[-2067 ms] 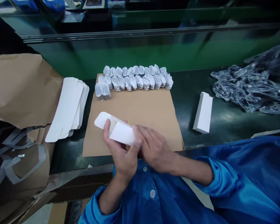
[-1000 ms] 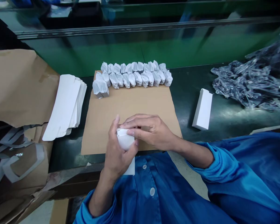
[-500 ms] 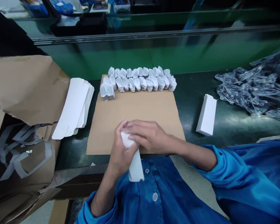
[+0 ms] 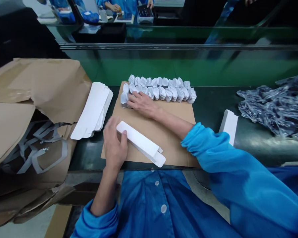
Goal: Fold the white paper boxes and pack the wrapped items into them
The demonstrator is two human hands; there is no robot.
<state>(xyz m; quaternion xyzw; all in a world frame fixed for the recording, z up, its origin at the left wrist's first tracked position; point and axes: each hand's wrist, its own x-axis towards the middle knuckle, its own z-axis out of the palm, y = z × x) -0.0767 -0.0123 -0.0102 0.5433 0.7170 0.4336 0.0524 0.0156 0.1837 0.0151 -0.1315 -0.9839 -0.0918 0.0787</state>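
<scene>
Dark green bench (image 4: 213,99) carries a brown cardboard sheet (image 4: 178,115) with bare room across its middle and near edge. My left hand (image 4: 114,143) grips the closed end of the white carton (image 4: 139,142), which lies flat on the sheet, open flap toward me. My right hand (image 4: 142,103), half a second ago on the carton, now rests with fingers curled over the leftmost wrapped packet (image 4: 124,98) in the far row. Flat carton blanks (image 4: 93,110) sit just left.

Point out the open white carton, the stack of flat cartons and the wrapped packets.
open white carton (image 4: 139,142), head view, middle of its top face
stack of flat cartons (image 4: 93,110), head view, top sheet
wrapped packets (image 4: 169,91), head view, mid-row
</scene>
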